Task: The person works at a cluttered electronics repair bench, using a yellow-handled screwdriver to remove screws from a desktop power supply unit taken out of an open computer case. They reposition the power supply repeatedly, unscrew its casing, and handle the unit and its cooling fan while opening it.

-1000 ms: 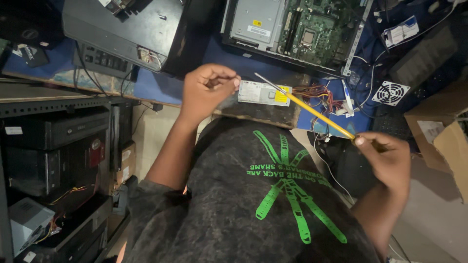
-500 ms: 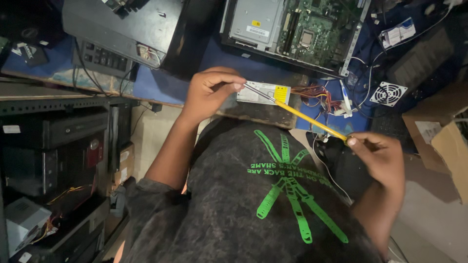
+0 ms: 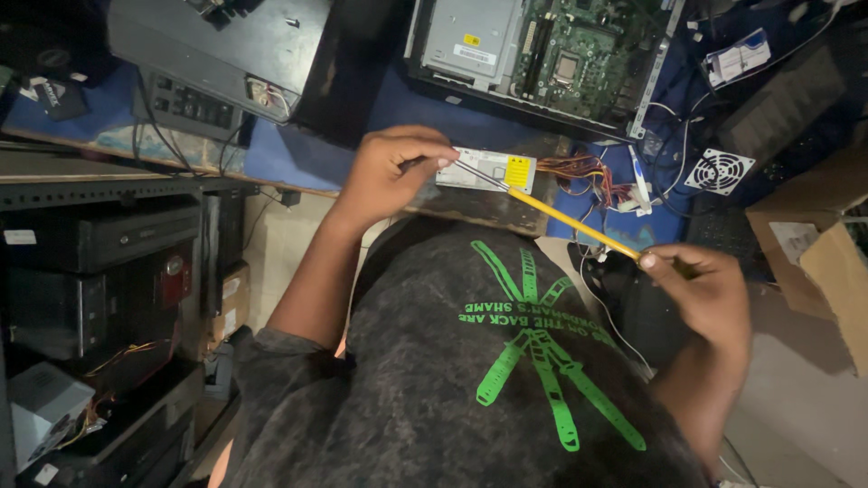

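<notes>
Above the lap, both hands (image 3: 393,172) (image 3: 701,289) pinch a yellow-handled screwdriver (image 3: 565,220), its tip hidden by fingertips.

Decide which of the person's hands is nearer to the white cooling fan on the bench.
Right. The right hand, gripping the yellow screwdriver, lies just below the white cooling fan; the left hand is far across.
</notes>
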Demonstrator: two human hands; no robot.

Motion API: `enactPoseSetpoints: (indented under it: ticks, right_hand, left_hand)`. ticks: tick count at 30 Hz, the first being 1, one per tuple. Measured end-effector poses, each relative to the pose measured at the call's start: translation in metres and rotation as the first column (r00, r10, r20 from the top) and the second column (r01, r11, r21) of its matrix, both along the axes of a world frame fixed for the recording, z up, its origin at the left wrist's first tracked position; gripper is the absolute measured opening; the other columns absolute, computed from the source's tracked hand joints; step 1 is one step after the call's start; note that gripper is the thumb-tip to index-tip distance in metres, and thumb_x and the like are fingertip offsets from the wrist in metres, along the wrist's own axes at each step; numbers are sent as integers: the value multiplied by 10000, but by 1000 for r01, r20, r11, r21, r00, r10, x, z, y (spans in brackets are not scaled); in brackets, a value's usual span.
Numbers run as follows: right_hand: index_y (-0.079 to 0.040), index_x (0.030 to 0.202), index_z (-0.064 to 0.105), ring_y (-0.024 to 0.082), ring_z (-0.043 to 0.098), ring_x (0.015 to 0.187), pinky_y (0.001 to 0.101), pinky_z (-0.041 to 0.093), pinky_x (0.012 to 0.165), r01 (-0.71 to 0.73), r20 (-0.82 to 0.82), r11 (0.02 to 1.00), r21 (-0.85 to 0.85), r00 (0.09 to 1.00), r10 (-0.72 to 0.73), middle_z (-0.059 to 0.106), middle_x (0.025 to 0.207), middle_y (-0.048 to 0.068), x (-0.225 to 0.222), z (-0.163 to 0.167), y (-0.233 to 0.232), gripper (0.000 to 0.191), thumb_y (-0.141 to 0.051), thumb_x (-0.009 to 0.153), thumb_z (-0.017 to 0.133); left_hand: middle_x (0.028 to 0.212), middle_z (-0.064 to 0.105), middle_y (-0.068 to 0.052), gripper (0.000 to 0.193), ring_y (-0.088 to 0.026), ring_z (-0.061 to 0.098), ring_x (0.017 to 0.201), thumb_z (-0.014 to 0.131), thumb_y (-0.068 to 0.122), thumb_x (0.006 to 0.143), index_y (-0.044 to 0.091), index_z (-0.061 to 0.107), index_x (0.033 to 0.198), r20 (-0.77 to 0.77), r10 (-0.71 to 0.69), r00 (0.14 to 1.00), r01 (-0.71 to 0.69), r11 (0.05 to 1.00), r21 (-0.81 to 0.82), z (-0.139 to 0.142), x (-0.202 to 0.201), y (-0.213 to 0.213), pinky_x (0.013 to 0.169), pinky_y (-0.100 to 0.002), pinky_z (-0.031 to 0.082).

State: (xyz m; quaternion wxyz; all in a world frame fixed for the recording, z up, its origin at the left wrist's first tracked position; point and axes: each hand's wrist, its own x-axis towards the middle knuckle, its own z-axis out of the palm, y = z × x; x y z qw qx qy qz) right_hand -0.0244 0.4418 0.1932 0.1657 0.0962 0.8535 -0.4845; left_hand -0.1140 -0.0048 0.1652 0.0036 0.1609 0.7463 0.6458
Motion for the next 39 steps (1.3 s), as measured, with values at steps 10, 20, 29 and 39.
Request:
enactPoseSetpoints:
  ticks: [10, 20, 29, 39]
  right_hand:
    - [-33, 1048, 786, 37, 551, 700, 212, 422, 613, 28, 47, 998, 54, 998, -30, 705, 800, -8, -2, -1, 9, 186, -180, 934, 793]
    - [-43, 1081, 789, 43, 566, 730, 221, 436, 651, -48, -16, 979, 198, 999, 52, 740, 837, 0, -4, 14, 8, 213, -167, 909, 811]
    - [-51, 1085, 793, 39, 565, 718, 215, 437, 639, -61, 36, 985, 159, 998, 56, 744, 836, 10, -12, -1, -3, 203, -156, 911, 800]
    - [-41, 1092, 779, 23, 576, 740, 202, 459, 665, -92, 76, 991, 98, 993, 84, 740, 834, -2, -26, -9, -13, 220, -176, 920, 784]
  left_hand:
    - [1035, 759, -123, 218, -224, 744, 899, 662, -40, 896, 26, 753, 1082, 9, -163, 987, 163, 972, -169, 9, -15, 5, 793, -298, 565]
    - [888, 743, -69, 203, -136, 613, 625, 688, 13, 909, 17, 775, 1092, 440, -253, 862, 302, 952, -43, 1, -34, 9, 555, -299, 460]
    - [926, 791, -115, 181, -156, 736, 789, 739, 61, 893, 37, 785, 1067, 277, -250, 928, 310, 930, -198, -24, -48, 9, 731, -286, 558]
    - [1172, 748, -160, 321, -261, 739, 1032, 710, 88, 933, 42, 709, 1251, 160, -245, 956, 277, 933, -228, -73, -48, -3, 893, -334, 559]
